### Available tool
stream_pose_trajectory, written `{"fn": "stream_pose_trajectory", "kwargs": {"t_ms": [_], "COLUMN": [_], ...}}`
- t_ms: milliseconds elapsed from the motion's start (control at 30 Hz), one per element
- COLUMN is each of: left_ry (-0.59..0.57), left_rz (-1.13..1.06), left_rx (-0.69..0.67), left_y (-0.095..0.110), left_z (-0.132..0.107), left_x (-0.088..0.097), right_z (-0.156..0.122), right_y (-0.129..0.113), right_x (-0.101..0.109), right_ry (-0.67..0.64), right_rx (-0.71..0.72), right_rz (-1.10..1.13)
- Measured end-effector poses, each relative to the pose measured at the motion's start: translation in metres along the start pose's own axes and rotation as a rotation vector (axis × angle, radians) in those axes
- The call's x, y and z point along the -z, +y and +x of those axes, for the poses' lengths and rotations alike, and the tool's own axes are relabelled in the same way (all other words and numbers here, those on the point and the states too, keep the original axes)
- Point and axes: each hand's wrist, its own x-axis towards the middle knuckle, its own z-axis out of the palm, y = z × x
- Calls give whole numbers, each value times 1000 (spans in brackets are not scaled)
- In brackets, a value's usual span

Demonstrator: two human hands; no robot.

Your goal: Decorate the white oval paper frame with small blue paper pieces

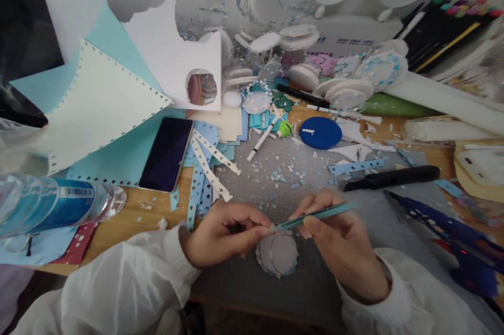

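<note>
Teal tweezers (333,211) rest between the thumb and fingers of my right hand (338,240), their tips pointing left. Thumb and forefinger of my left hand (232,232) pinch together right at those tips; whatever is between them is too small to make out. Just below the tips is a round whitish disc (277,253) with small bits along its rim. My left fingertips are at its upper edge, and I cannot tell whether they touch it. Small star- or flower-shaped paper bits (279,175) lie scattered on the grey cutting mat (244,167) beyond my hands.
At the right lie a blue glue gun (452,230) and a black-handled cutter (394,177). A phone (167,154), punched paper strips (210,161) and a water bottle (59,203) are at the left. Behind stand several decorated white discs (307,75) and a blue oval lid (321,133).
</note>
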Motion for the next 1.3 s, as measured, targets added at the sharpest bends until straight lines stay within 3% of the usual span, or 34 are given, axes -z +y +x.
{"fn": "stream_pose_trajectory", "kwargs": {"t_ms": [367, 733, 933, 1200, 1300], "left_ry": [9, 13, 5, 14, 21], "left_rz": [5, -30, -29, 25, 22], "left_rx": [24, 23, 21, 12, 6], "left_y": [1, 0, 0, 3, 3], "left_z": [1, 1, 1, 1, 1], "left_x": [-2, -1, -1, -1, -1], "right_z": [8, 5, 2, 7, 6], "right_y": [-9, -5, -4, -11, -11], "right_x": [-8, -3, -1, -8, -8], "right_ry": [-27, 52, 23, -4, 16], "right_rx": [-167, 13, -1, -130, -113], "right_rz": [190, 13, -56, 111, 95]}}
